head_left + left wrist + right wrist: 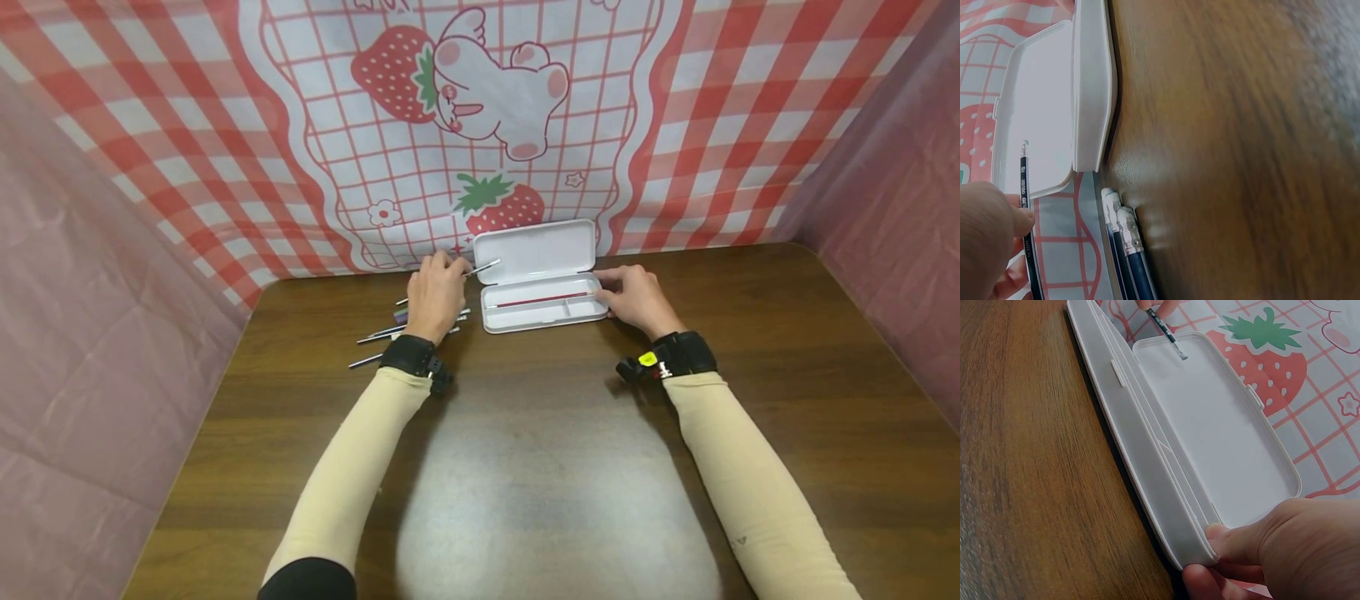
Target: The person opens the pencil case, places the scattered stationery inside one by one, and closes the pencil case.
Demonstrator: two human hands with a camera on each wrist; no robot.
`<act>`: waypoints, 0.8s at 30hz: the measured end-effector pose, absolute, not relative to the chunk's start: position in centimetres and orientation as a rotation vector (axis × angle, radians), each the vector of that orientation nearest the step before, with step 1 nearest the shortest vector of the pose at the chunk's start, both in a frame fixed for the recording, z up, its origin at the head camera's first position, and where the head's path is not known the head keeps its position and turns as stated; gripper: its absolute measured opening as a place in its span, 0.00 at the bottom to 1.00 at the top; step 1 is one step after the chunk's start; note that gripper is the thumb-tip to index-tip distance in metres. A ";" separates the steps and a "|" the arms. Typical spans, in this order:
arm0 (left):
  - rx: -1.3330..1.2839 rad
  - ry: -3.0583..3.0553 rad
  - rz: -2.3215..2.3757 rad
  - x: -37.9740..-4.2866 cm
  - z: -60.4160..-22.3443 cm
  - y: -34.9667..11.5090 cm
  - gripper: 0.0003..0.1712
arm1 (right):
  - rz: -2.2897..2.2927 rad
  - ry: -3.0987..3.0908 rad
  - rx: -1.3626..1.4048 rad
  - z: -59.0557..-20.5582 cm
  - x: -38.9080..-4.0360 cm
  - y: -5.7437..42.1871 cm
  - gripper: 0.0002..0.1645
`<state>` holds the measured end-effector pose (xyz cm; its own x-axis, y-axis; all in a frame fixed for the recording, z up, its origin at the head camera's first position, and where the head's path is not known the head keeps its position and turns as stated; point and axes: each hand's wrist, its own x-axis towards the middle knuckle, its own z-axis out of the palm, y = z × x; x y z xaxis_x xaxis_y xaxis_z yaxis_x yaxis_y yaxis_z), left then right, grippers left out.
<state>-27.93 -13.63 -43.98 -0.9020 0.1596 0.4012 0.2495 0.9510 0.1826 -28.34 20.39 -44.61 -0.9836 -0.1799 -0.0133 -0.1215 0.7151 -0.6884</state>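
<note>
A white pencil case (543, 323) lies on the table with its lid (536, 250) standing up against the patterned cloth. Inside it, a red pencil (540, 300) lies lengthwise. My left hand (437, 296), to the left of the case, pinches a dark pencil (1025, 187) between thumb and fingers. Its silver and white eraser end points right, overlapping the lid in every view. At the right end of the case my right hand (637, 298) grips the wall, the thumb at the rim and fingers lower down outside.
Several dark pencils (366, 361) lie on the table below and around my left hand, eraser ends toward the case. Beside them is a small purple and green item (401, 317), partly hidden by the hand. A strawberry-print cloth (502, 83) hangs behind the table (555, 467).
</note>
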 end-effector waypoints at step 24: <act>-0.338 -2.723 -0.324 -28.3 -44.8 -12.0 0.12 | -1.140 2.823 -0.235 -44.5 -28.2 20.4 0.28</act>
<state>-28.34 -12.04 -44.82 -0.9005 0.1892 0.3916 0.2759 0.9446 0.1781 -28.20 20.37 -44.54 -0.9843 -0.1750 -0.0238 -0.1094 0.7098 -0.6958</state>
